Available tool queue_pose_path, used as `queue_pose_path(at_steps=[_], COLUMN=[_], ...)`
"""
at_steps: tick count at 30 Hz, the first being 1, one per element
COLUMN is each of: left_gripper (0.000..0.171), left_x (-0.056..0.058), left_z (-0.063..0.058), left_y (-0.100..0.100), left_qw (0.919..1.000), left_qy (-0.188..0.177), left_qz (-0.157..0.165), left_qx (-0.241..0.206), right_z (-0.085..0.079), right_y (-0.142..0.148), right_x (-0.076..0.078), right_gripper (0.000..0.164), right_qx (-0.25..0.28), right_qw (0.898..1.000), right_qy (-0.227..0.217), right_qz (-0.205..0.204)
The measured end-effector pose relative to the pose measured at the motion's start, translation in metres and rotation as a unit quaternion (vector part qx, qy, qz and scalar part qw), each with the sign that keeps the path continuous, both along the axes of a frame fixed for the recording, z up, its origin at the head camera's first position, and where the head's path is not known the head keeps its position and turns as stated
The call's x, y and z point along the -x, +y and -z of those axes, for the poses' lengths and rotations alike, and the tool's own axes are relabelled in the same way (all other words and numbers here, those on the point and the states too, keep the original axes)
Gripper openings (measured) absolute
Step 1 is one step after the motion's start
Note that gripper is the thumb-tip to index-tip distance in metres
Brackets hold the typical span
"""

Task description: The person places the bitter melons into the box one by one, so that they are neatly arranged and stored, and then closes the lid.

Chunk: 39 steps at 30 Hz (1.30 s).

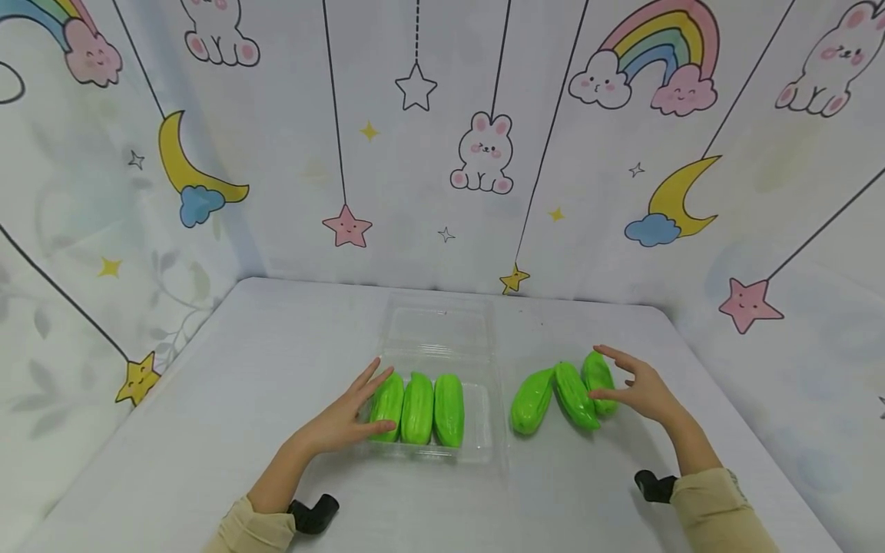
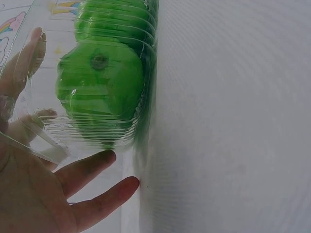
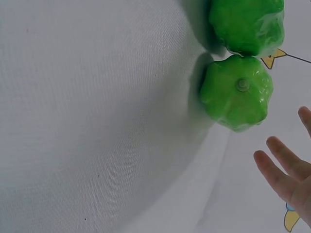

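Observation:
Three bright green, ridged toy gourds (image 1: 418,408) lie side by side in a clear plastic box (image 1: 478,418), filling its left and middle. My left hand (image 1: 346,418) is at the box's left wall, thumb and fingers spread around that side. In the left wrist view its fingers (image 2: 104,201) show beside and through the clear wall. Three more green gourds (image 1: 532,401) lie on the table to the right of the box. Close by the rightmost gourd (image 1: 598,375), my right hand (image 1: 641,388) has its fingers spread; the right wrist view shows fingertips (image 3: 262,158) apart from the gourds.
The box's clear lid (image 1: 439,322) lies folded back behind it on the white table (image 1: 290,338). A printed cloth wall (image 1: 415,169) with stars, moons and rabbits rises behind the table and along its sides. Black wrist mounts (image 1: 314,514) stick out at both sleeves.

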<state>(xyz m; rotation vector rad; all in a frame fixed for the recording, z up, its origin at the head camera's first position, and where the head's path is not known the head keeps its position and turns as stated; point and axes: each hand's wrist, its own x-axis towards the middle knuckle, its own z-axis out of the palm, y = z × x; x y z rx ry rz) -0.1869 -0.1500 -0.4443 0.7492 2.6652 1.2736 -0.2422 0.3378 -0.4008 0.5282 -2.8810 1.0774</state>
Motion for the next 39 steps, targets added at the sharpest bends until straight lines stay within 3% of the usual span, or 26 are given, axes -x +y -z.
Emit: queue_pose_path(at_steps=[30, 39], left_gripper=[0.083, 0.084], left_x=[0.0, 0.0], left_z=[0.0, 0.001], left_y=[0.001, 0.0], left_qw=[1.0, 1.0], left_qy=[-0.004, -0.003], left_qz=[0.0, -0.003], left_qx=[-0.005, -0.001], right_z=[0.013, 0.019], right_y=[0.014, 0.018], right_x=[0.014, 0.015], right_gripper=[0.081, 0.082], right_qx=[0.007, 0.021], right_qw=[0.999, 0.995], right_qy=[-0.045, -0.096], right_qz=[-0.011, -0.009])
